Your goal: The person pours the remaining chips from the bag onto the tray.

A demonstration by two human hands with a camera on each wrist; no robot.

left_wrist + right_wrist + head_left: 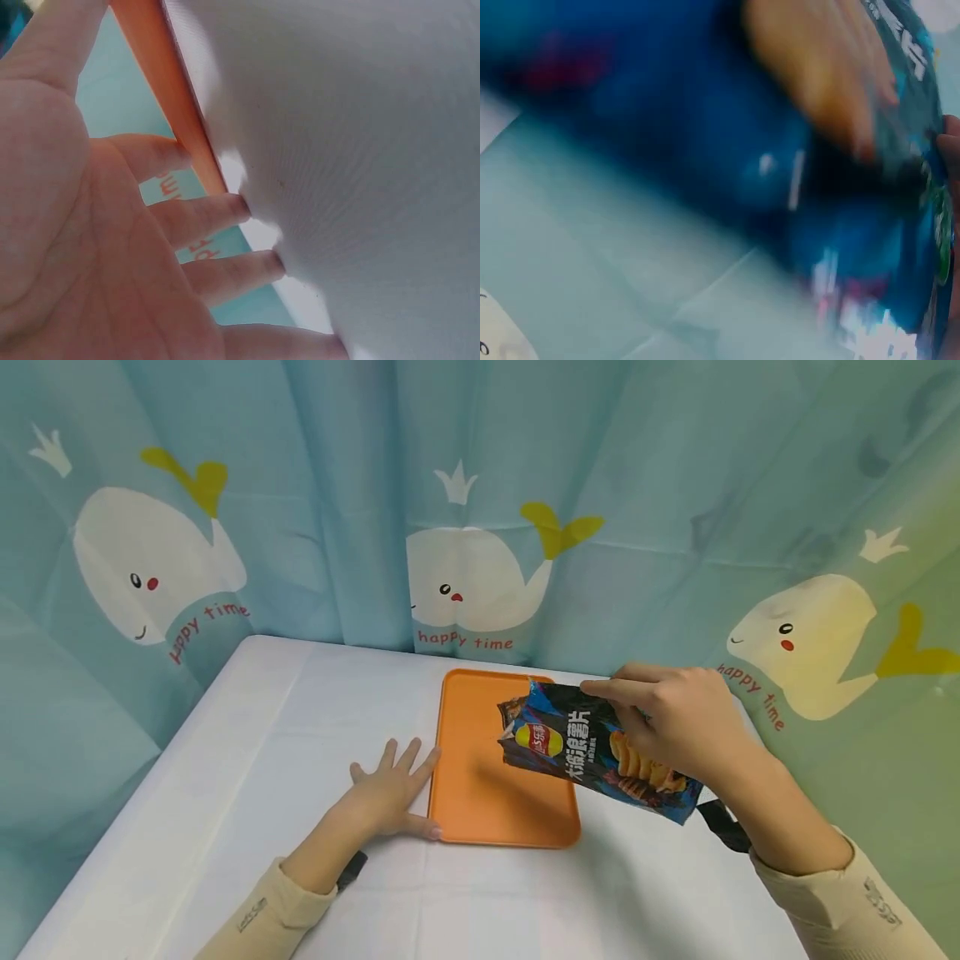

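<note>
My right hand (678, 718) grips a dark blue and black potato chip bag (555, 727) above the right part of an orange tray (480, 814). Tilted, the bag has its torn end towards the left, over the tray, and its other end lower on the right. No chips show on the tray. In the right wrist view the bag (667, 127) is close and blurred. My left hand (386, 793) lies beside the tray with fingers spread, thumb and forefinger at its left edge. The left wrist view shows the fingertips down on the tablecloth next to the tray's rim (161, 71).
A white cloth covers the table (300, 727). Behind it hangs a blue-green curtain (337, 485) printed with white whales, close to the table's far edge. Black straps (723, 827) show at both wrists.
</note>
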